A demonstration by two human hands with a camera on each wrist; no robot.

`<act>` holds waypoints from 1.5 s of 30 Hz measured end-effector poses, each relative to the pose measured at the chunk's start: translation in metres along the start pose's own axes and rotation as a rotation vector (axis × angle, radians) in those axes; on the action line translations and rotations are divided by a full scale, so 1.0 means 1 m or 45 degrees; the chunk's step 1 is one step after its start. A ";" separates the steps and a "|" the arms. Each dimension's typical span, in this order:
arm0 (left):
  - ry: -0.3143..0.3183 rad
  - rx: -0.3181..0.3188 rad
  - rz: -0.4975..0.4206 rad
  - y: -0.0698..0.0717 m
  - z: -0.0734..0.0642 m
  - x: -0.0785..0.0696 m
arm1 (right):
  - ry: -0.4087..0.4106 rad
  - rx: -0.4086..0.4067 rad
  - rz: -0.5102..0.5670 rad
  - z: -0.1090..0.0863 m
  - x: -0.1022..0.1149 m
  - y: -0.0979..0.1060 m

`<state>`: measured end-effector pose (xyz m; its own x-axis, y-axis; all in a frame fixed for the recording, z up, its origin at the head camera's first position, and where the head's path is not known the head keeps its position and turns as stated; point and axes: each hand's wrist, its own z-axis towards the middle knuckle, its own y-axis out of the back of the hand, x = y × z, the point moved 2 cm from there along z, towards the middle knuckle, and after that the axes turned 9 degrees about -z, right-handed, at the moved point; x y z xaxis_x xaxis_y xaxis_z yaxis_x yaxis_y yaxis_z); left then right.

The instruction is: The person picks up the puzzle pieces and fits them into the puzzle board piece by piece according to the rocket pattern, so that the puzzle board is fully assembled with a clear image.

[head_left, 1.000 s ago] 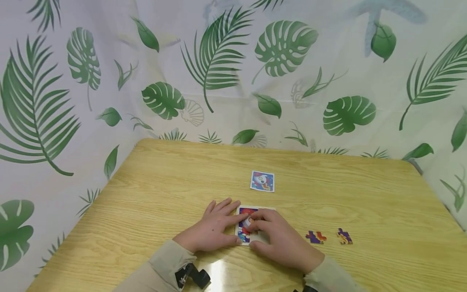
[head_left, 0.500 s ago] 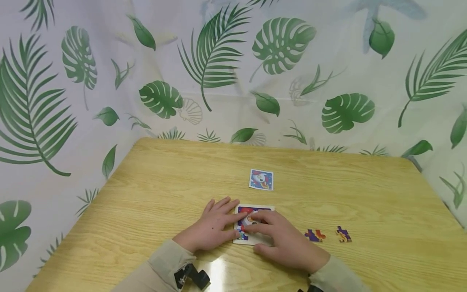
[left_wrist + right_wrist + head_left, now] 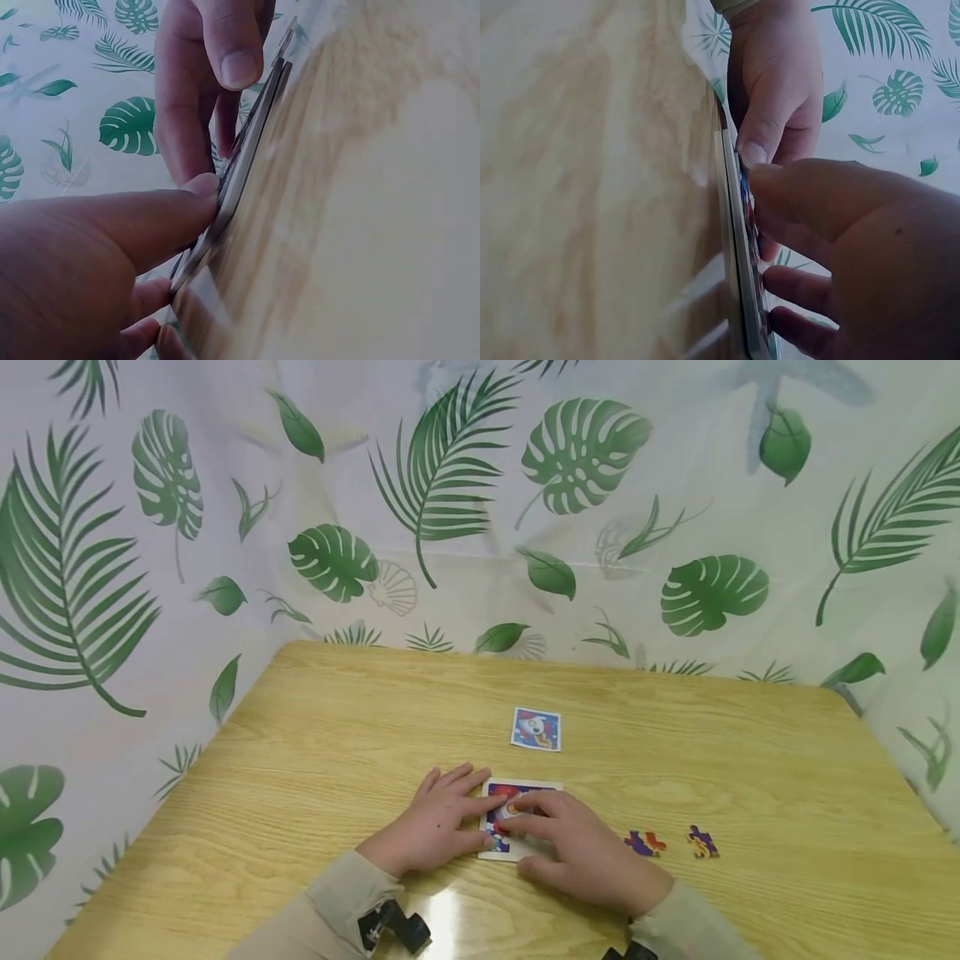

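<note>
A small square jigsaw puzzle (image 3: 497,820) in a white-edged tray (image 3: 504,856) lies on the table, its red, white and purple pieces partly covered by my hands. My left hand (image 3: 438,828) lies spread at the left side, index finger reaching over the pieces and thumb on the lower left corner. From the right, my right hand (image 3: 585,856) arches over the puzzle, its fingertips on the middle pieces. Pale bare tray shows below those fingers. In the right wrist view, the thumb (image 3: 776,187) is close over the puzzle's edge, near the left thumb (image 3: 757,150).
Two loose jigsaw pieces, one purple and red (image 3: 645,842) and one purple and yellow (image 3: 702,842), lie right of the right hand. Beyond the puzzle is a rocket picture card (image 3: 536,729). A leaf-patterned cloth (image 3: 465,560) hangs behind the wooden table (image 3: 337,718).
My right hand has shifted slightly right and its fingers have spread from a tighter bend over the middle piece. More of the puzzle's top right shows. The left hand stays put.
</note>
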<state>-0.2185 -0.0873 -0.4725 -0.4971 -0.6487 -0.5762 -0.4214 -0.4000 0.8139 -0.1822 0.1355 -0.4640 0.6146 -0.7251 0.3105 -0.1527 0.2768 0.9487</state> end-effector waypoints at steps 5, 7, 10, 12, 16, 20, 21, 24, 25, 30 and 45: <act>0.006 -0.013 0.004 0.003 -0.001 0.001 | -0.011 0.021 -0.119 0.006 0.005 0.001; 0.006 -0.019 0.007 0.003 -0.001 0.001 | -0.011 0.050 -0.147 0.006 0.006 0.002; 0.011 -0.022 0.023 0.002 -0.001 0.002 | 0.000 0.083 -0.149 0.005 0.005 0.002; 0.016 -0.022 0.025 0.002 -0.002 0.002 | 0.016 0.088 -0.124 0.004 0.004 0.002; 0.013 -0.022 0.013 0.001 -0.002 0.001 | 0.052 0.082 -0.041 0.001 0.001 0.003; 0.002 -0.016 0.022 0.000 -0.002 0.001 | 0.078 0.077 -0.004 0.000 -0.001 0.004; 0.000 -0.012 0.026 0.000 -0.002 0.001 | 0.079 0.077 -0.007 0.000 -0.001 0.003; -0.001 0.001 0.022 -0.001 -0.002 0.001 | 0.074 0.087 -0.021 0.001 -0.001 0.002; -0.002 0.003 0.017 -0.001 -0.002 0.002 | 0.071 0.092 -0.027 0.001 -0.001 0.002; -0.012 0.000 0.005 -0.003 0.000 0.003 | 0.012 0.126 -0.044 0.000 -0.001 0.003; -0.021 -0.010 0.003 -0.004 0.000 0.001 | -0.295 0.011 -0.001 -0.047 -0.049 0.031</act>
<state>-0.2169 -0.0865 -0.4764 -0.5106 -0.6388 -0.5756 -0.4143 -0.4038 0.8157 -0.1810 0.2090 -0.4524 0.4208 -0.8509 0.3143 -0.1596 0.2716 0.9491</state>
